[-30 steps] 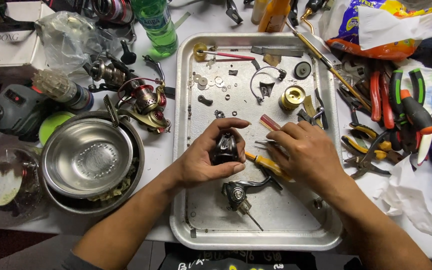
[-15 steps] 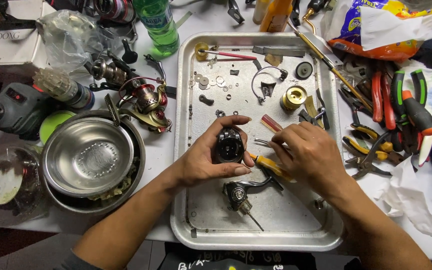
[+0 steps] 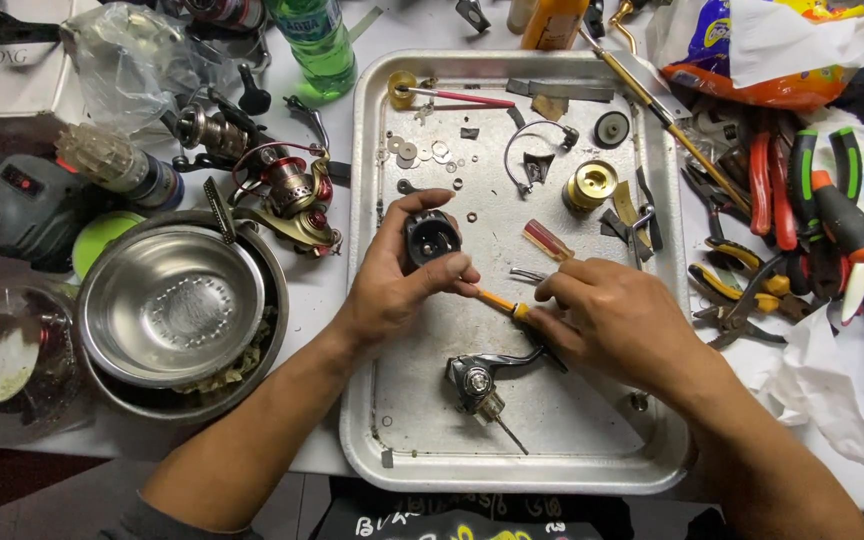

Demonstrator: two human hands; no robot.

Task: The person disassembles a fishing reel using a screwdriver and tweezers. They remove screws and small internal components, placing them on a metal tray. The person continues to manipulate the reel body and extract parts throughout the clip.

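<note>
The black reel body (image 3: 430, 240), gripped in the left hand (image 3: 399, 275), has been raised slightly; the right hand (image 3: 607, 315) fingers remain closed on the orange-handled screwdriver (image 3: 502, 302), now brought against it.

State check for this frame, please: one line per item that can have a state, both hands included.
left hand: closed around the black reel part, lifted over the tray.
right hand: closed on the orange screwdriver.
black reel part: held, open side facing the camera.
orange screwdriver: held, tip toward the reel part.
reel crank piece: lying loose in the tray.
metal tray: flat on the table, holding loose parts.
steel bowl: upright, nested in another bowl.
green bottle: lying on the table.
</note>
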